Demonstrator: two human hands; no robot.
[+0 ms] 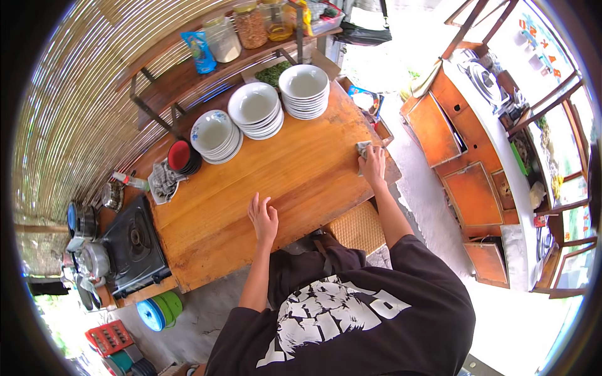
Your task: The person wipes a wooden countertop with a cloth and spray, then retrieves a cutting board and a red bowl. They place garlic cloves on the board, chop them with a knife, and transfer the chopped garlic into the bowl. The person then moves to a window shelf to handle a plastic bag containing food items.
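My right hand [373,163] is closed on a grey cloth [363,149], pressed to the wooden tabletop [282,174] near its right end. Above the table's near edge, my left hand [263,217] has its fingers apart and holds nothing. Along the far side stand three stacks of white bowls: one with a blue floral pattern [212,131], a middle stack [254,104] and a right stack [304,83]. Left of them sits a stack of dark bowls with a red inside [179,155], beside a white dish [162,199] with a checkered cloth [165,181] in it.
A black gas stove [136,239] adjoins the table's left end, with a kettle [95,261] and pots behind it. A shelf [164,89] with jars runs along the bamboo wall. A woven stool seat [357,226] is at the near edge. Orange cabinets [475,192] stand to the right.
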